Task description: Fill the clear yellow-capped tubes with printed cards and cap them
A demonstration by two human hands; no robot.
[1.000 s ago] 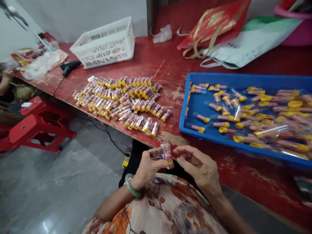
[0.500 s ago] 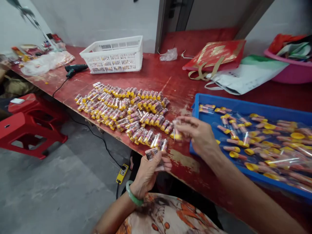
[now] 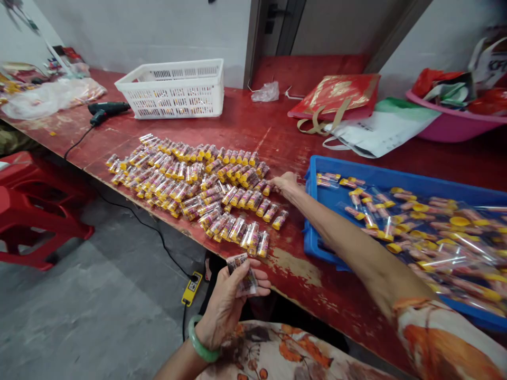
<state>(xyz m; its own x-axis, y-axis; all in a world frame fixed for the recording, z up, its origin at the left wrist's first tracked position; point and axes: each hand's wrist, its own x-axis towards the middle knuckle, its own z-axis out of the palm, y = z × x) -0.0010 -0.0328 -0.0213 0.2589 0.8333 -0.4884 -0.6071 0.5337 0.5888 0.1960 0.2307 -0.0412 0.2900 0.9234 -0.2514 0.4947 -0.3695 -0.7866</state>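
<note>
In my left hand point(image 3: 233, 293), near the table's front edge, is a thin stack of printed plastic sleeves point(image 3: 244, 277), pinched under the thumb. My right hand point(image 3: 285, 183) reaches out to the right end of the rows. Its fingertips are closed around a small plastic-wrapped tube with a yellow end point(image 3: 268, 188), partly covered by the fingers. Many similar wrapped tubes point(image 3: 180, 171) lie in packed rows on the red table point(image 3: 293, 232).
To the right, a blue tray point(image 3: 312, 221) holds loose pink tubes with yellow caps. Behind are a white basket point(image 3: 174, 100), a heat gun point(image 3: 106, 110), bags point(image 3: 340, 95) and a pink basin point(image 3: 455, 124). Red stools point(image 3: 43, 211) and a power strip point(image 3: 191, 289) are below left.
My right hand has carried a wrapped tube forward, away from my body, to the rows' right end. My left hand keeps the sleeves. The view has shifted slightly right.
</note>
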